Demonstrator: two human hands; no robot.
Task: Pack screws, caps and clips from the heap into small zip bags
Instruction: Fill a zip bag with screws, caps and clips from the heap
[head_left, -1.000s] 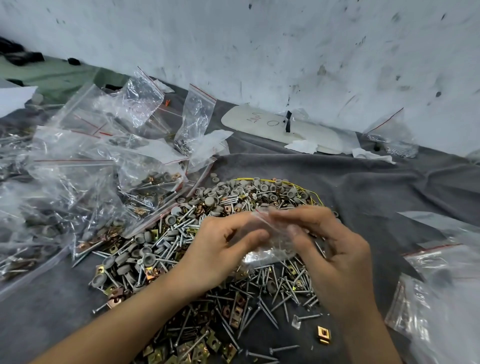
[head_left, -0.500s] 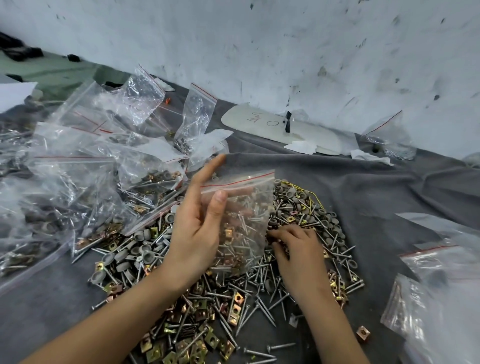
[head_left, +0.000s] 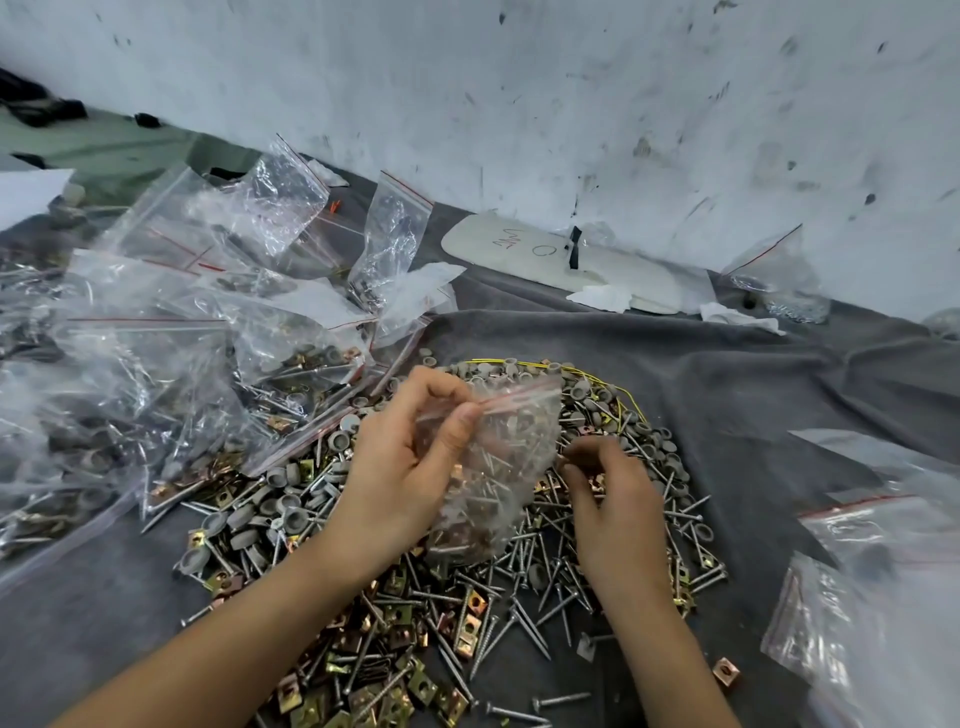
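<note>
Since half a second ago the left hand (head_left: 402, 470) has folded its fingers, which stood straight up against the bag, and now pinches the small zip bag (head_left: 511, 467) between thumb and fingertips just under its red-lined mouth. The bag has sagged from upright to a slant, its mouth towards the wall (head_left: 519, 104) and its body hanging over the middle of the heap (head_left: 415, 597). Through the clear plastic a few screws and copper-coloured pieces show, though motion blur hides how many. The right hand (head_left: 618, 512) has stayed at the heap's right side, just beside the bag. Its fingers are curled down among the parts, and it cannot be told whether they grasp anything. The heap lies on a grey cloth (head_left: 779, 415), with grey caps (head_left: 291, 514) towards its left and far edge, long screws (head_left: 524, 623) across the middle and brass clips (head_left: 363, 696) nearest the person. Filled bags (head_left: 156, 364) are piled to the left, and flatter bags (head_left: 883, 571) lie at the right.
</note>
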